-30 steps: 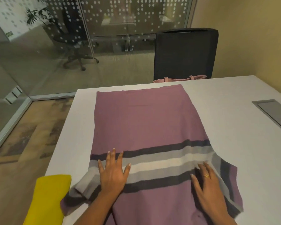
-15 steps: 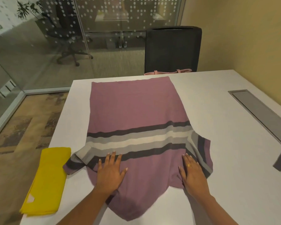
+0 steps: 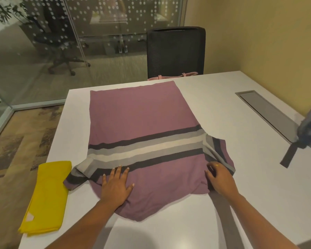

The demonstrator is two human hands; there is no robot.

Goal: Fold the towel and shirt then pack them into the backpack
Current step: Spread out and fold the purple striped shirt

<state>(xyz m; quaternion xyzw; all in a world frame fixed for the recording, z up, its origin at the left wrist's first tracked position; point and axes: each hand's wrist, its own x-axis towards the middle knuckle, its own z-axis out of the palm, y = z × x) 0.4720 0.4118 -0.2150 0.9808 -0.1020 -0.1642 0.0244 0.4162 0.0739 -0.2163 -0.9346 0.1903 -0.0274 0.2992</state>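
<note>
Smoothing shirt: hands are sliding nearer than before.
Left hand: pressing flat, fingers spread.
Right hand: resting on shirt, fingers half-bent.
Sleeve: probably getting folded next.

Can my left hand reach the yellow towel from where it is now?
Probably yes: the left hand lies flat on the shirt, holding nothing, and the towel lies beside it with only the flat sleeve between.

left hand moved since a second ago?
Yes. The left hand slid toward the person, from the upper dark stripe on the shirt to the lower one.
</note>
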